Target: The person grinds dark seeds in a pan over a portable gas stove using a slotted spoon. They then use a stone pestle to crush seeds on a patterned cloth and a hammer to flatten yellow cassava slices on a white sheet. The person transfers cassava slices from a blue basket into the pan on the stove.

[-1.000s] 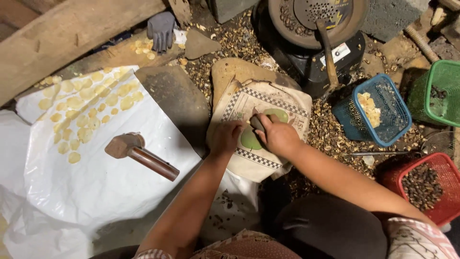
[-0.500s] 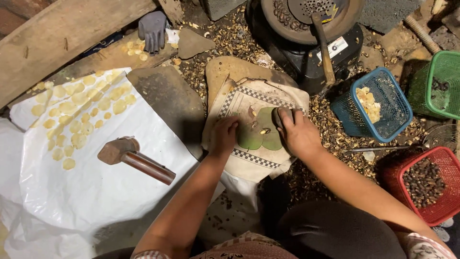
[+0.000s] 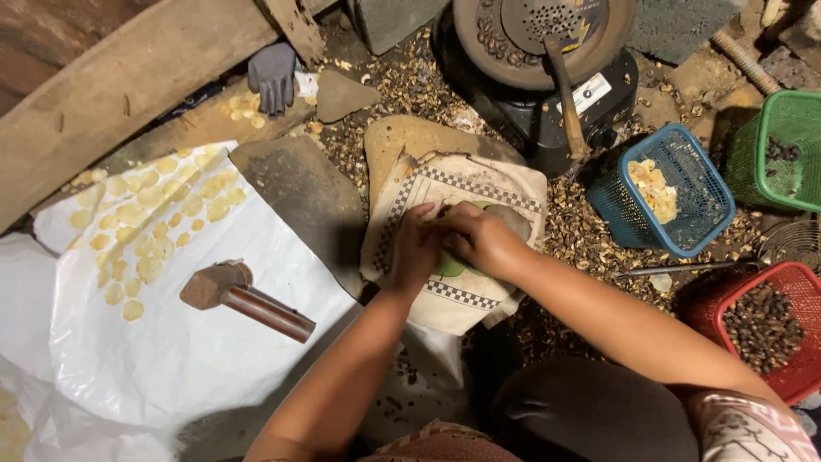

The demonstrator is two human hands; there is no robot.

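Left hand (image 3: 416, 248) and right hand (image 3: 479, 239) meet on the cloth pad (image 3: 402, 214), fingers (image 3: 428, 224) curled and pressed together over something small; what they pinch is hidden, cannot tell. Right hand covers most of a grey stone (image 3: 516, 219) lying on the pad, with a green patch (image 3: 451, 267) showing just under the hands.

Pad sits on a flat tan slab (image 3: 402, 141), nut shell litter (image 3: 590, 244) all around on the floor.

At 9 o'clock of the hands: dark flat stone (image 3: 299, 201), then a white sheet (image 3: 197, 342) with pale yellow flattened pieces (image 3: 145, 231) spread on it and a mallet (image 3: 244, 295) lying on it.

At 12 to 1 o'clock: black stove (image 3: 547, 103) carrying a round pan (image 3: 539, 34), wooden handle (image 3: 564, 94) leaning across.

At 3 o'clock: blue basket (image 3: 701, 188) holding pale pieces, green basket (image 3: 787, 154) beyond, red basket (image 3: 795, 282) of dark nuts at 4 o'clock.

At 11 o'clock: grey glove (image 3: 272, 75) beside a wooden beam (image 3: 128, 85).
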